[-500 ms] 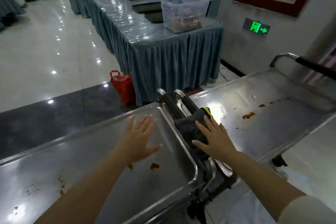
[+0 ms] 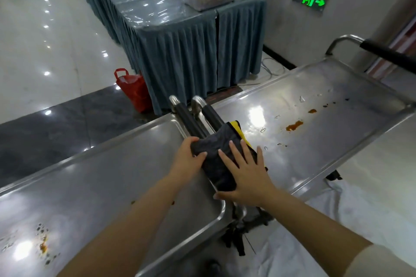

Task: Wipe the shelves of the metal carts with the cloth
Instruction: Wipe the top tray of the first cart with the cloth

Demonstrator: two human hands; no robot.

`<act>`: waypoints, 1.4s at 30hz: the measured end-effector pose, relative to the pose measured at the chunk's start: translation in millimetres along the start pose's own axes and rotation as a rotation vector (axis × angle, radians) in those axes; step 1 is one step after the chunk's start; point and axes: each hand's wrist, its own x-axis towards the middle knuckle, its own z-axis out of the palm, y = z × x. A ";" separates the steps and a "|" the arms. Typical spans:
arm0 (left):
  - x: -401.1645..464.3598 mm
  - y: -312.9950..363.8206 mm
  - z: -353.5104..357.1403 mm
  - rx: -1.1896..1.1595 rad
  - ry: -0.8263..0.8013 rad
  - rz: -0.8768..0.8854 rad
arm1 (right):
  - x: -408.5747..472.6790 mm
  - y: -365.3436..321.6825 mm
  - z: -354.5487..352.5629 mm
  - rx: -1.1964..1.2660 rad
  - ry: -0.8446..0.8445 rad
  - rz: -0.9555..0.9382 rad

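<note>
- Our left hand (image 2: pixel 188 159) grips dark cloth's (image 2: pixel 217 159) edge, fingers curled.
- Our right hand (image 2: pixel 246 175) lies flat on cloth, fingers spread wide.
- Cloth sits btwn two cart shelves (image 2: pixel 315 141), over handles (image 2: pixel 198 121).

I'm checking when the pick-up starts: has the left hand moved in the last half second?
Yes. The left hand has left the left cart's shelf and gone right to the cart handles, where it grips the cloth.

A red bag (image 2: pixel 134 90) sits beside the skirted table (image 2: pixel 180 51).
</note>
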 end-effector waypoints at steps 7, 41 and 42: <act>-18.0 39.1 -16.9 -0.572 -0.026 -0.113 | -1.5 -24.3 -20.2 0.243 0.174 0.002; -190.1 -270.8 -87.3 0.740 -0.115 -0.448 | 3.3 -166.2 141.9 0.045 -0.343 -0.040; -190.5 -271.4 -86.8 0.737 -0.119 -0.447 | 28.2 -166.2 138.1 0.059 -0.363 -0.035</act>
